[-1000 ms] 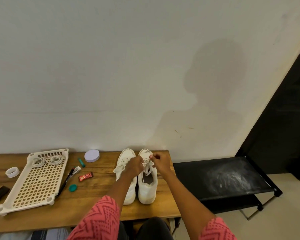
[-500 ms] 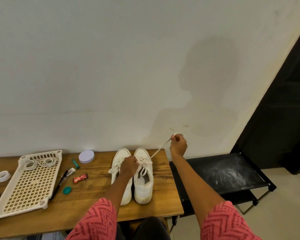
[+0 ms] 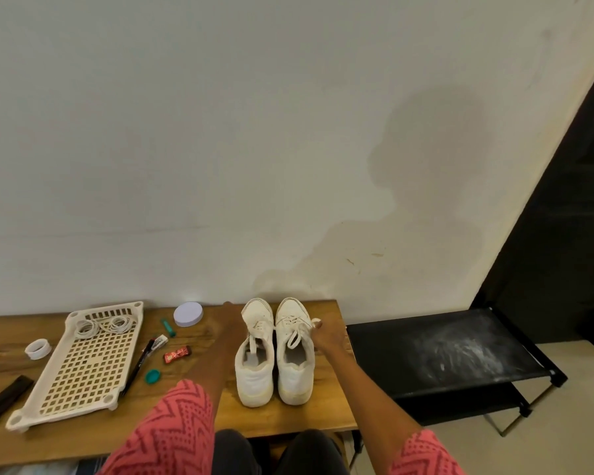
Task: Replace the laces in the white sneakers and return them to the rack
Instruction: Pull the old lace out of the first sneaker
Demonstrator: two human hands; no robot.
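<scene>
While beside the sneakers (image 3: 275, 351) (laced right one): both hands (image 3: 326, 334).

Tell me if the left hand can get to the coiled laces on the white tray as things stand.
Probably yes. The left hand lies flat and holds nothing beside the left sneaker; only small low items, such as the round lid, lie between it and the coiled laces on the white tray.

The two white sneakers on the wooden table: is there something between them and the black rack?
Nothing visible blocks the way. The two white sneakers stand near the table's right edge; the black rack is just beyond, only the right hand lies between.
</scene>
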